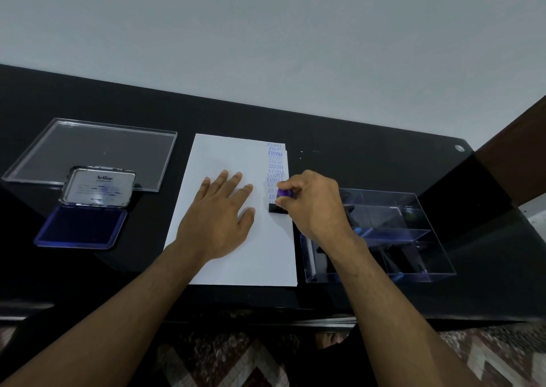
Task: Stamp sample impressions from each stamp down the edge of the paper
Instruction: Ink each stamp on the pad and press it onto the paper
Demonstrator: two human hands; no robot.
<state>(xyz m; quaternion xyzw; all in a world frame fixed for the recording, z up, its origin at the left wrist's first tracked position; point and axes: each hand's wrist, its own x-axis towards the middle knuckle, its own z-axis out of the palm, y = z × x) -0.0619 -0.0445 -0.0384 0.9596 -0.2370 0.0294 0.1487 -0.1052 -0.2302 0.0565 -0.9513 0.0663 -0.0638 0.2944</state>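
Stamp (pixel 279 205) on paper's (pixel 233 256) right edge, right hand (pixel 313 206) fingers curled round its purple handle | left hand (pixel 218 218) flat, fingers spread on paper | impressions (pixel 276 168) beyond stamp | open ink pad (pixel 81 227) left on desk (pixel 369 138)

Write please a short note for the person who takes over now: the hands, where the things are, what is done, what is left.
Left hand: flat on the paper, holding it down.
Right hand: grips the purple-handled stamp, its base down on the paper's right edge.
Ink pad: open, left of the paper; clear lid behind it.
Clear box: right of the paper; contents hard to tell.
Done: FRAGILE, AMENDED, SAMPLE, AIR impressions down the right edge.
Left: lower edge still blank; continue there.
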